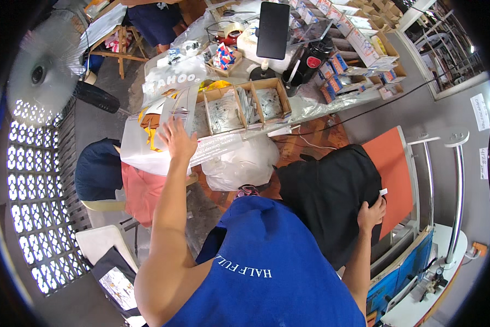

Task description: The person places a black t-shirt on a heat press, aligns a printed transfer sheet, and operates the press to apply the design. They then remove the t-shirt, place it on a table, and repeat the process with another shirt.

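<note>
My left hand reaches out with spread fingers over a printed clear plastic sheet at the near left edge of the table. Whether it presses on the sheet or hovers, I cannot tell. Just right of it stands a divided cardboard box holding small clear packets. At the right, my right hand has its fingers curled on the edge of a black cloth piece, close to a small white tag. The black cloth lies across an orange board.
A phone on a stand and a black tumbler stand on the table. Stacked small boxes fill its right side. A fan is far left. Pink cloth hangs nearer. A white machine table with metal posts is right.
</note>
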Demonstrator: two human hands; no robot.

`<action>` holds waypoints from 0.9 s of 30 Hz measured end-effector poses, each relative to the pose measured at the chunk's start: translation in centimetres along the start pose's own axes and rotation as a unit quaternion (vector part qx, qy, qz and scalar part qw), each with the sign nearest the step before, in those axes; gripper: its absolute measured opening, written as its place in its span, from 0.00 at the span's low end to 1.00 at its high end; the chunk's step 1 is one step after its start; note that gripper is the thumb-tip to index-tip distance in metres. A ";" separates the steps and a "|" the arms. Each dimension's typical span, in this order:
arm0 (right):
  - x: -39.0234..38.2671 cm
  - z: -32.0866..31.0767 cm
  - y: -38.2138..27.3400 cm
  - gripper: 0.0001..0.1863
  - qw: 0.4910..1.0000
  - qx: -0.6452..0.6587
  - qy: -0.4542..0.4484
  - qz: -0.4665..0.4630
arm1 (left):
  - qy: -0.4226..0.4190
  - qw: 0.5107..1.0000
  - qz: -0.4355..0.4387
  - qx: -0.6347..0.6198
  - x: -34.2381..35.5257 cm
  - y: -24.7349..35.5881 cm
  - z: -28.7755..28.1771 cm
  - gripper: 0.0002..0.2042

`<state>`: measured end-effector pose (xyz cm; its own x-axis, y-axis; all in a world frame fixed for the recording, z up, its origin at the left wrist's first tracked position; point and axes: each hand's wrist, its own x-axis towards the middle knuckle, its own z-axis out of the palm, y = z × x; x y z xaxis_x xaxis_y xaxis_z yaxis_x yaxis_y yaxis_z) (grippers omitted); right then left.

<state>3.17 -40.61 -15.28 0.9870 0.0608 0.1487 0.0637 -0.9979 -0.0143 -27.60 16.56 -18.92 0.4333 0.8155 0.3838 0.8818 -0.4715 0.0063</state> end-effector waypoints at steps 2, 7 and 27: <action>-0.1 0.0 0.0 0.40 1.000 0.007 0.002 -0.011 | -0.060 0.983 0.056 -0.162 -0.4 -0.2 0.2 0.23; -0.5 -1.4 0.2 0.37 0.992 0.107 0.037 -0.059 | -0.278 0.933 -0.083 -0.215 -5.7 2.1 -0.4 0.12; -6.6 -4.4 -2.9 0.20 0.963 0.208 0.114 -0.126 | -0.189 0.952 -0.195 -0.142 -10.1 -1.2 3.0 0.19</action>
<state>-4.21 -38.21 -11.92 0.8777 0.2458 0.4114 0.3971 -0.8535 -0.3374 -32.44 9.90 -25.59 0.1661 0.9843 -0.0593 0.9269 -0.1353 0.3500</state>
